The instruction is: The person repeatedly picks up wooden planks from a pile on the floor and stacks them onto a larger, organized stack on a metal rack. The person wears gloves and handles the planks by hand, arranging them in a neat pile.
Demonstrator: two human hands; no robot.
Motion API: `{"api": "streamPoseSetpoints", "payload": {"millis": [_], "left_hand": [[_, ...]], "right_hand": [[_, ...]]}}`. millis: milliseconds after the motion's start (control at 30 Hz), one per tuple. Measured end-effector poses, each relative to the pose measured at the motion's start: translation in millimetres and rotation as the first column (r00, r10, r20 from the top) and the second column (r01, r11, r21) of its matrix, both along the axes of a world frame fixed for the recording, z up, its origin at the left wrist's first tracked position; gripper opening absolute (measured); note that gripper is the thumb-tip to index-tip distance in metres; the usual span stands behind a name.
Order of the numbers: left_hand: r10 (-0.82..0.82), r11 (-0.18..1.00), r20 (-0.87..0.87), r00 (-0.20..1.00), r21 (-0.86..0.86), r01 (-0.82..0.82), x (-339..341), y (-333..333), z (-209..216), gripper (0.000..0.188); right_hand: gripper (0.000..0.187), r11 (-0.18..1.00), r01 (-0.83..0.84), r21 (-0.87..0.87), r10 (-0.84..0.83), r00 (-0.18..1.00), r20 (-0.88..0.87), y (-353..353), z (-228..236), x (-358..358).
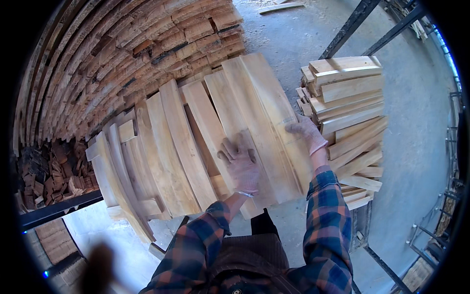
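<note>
In front of me a wide row of pale wooden boards (179,142) lies side by side on a stack. My left hand (240,166), in a light work glove, rests on the boards right of the middle with its fingers spread. At the right edge of the row, my right hand (309,134), also gloved, grips the side of the outermost wooden board (279,105). Its thumb side lies on the top face; the other fingers are partly hidden at the edge. Blur softens the boards under both hands.
A tall stack of rough reddish-brown planks (161,44) rises at the far left. Dark wood scraps (54,171) lie below it. To the right stands a pile of shorter pale boards (350,112), several sticking out at angles. Dark metal bars (350,27) rise behind that pile.
</note>
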State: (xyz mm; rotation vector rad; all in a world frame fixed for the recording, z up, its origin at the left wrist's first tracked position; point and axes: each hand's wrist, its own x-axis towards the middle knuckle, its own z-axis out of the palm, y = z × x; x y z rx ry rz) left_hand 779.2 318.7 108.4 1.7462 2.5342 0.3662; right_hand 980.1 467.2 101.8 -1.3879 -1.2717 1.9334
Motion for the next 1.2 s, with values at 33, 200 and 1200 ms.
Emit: {"api": "streamPoseSetpoints", "payload": {"millis": [33, 200, 1200], "left_hand": [[0.035, 0.997, 0.009, 0.999, -0.070, -0.035, -1.1, 2.4, -0.3, 0.068], [0.021, 0.980, 0.089, 0.996, -0.200, -0.003, 12.5, 15.3, 30.8, 0.059], [0.121, 0.953, -0.222, 0.967, -0.247, -0.176, -165.9, -81.5, -12.9, 0.092]], "right_hand": [[0.073, 1.000, 0.014, 0.024, -0.012, 0.998, -0.055, 4.5, 5.4, -8.4], [0.076, 0.992, -0.060, 0.107, 0.046, 0.990, 0.131, 22.5, 1.1, 3.3], [0.076, 0.962, -0.089, 0.260, -0.039, 0.893, 0.448, 20.0, 29.0, -85.4]]}}
